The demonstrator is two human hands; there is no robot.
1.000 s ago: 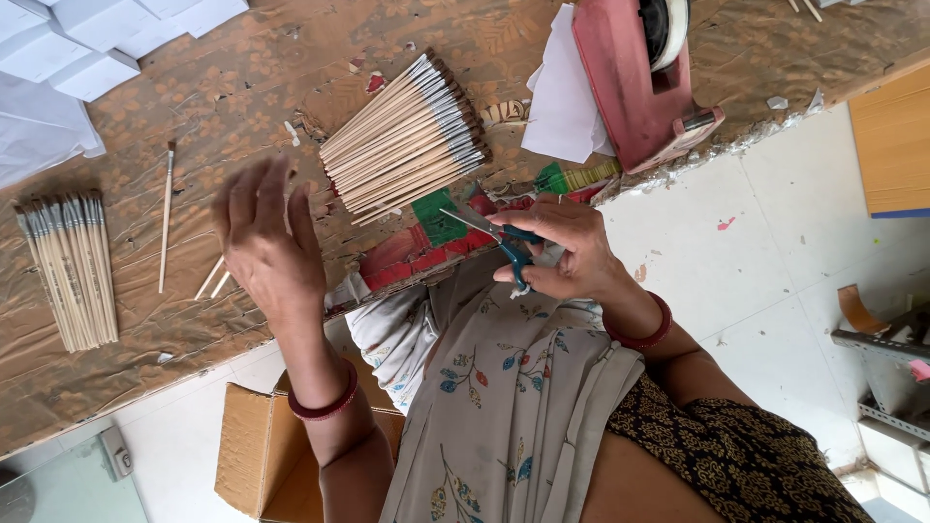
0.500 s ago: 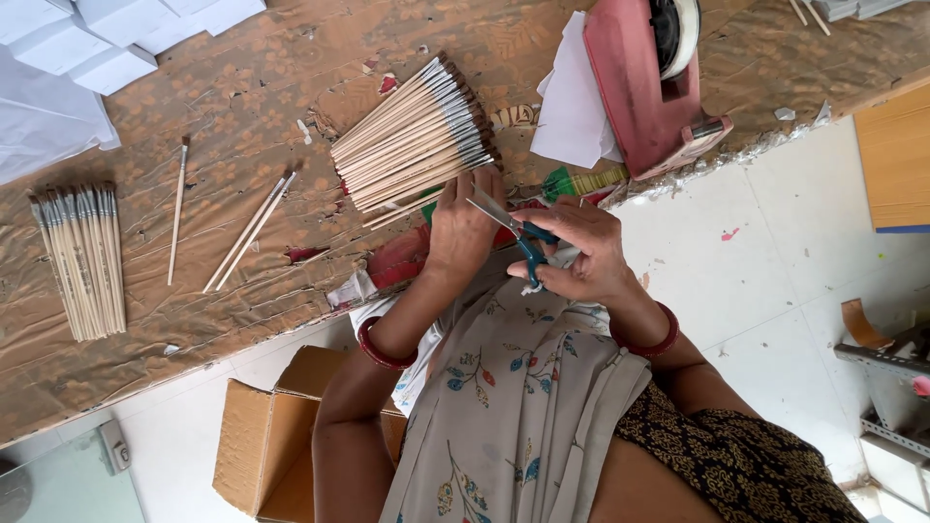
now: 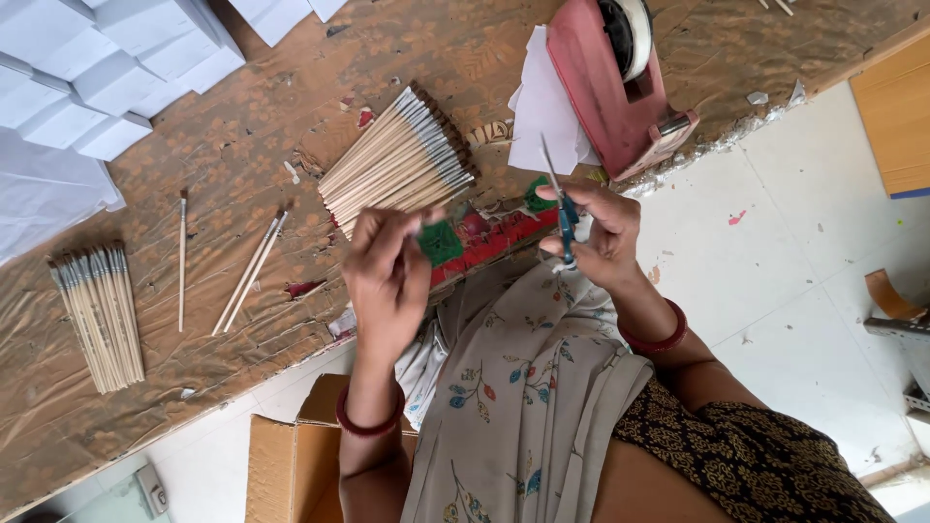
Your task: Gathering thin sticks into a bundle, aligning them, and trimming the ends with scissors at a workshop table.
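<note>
Single head-worn view, looking steeply down, close over the worktable (image 3: 242, 145) edge and lap

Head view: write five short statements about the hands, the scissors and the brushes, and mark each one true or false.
1. The right hand holds blue-handled scissors. True.
2. The left hand lies flat on the table. False: it is raised, fingers pinched together at something too small to make out.
3. A big bundle of brushes lies on the table beyond the hands. True.
4. The red tape dispenser stands on the floor. False: it stands on the table, near its edge.
5. All brushes are gathered in one pile. False: a smaller pile lies apart, and a few loose brushes lie between the two.
</note>
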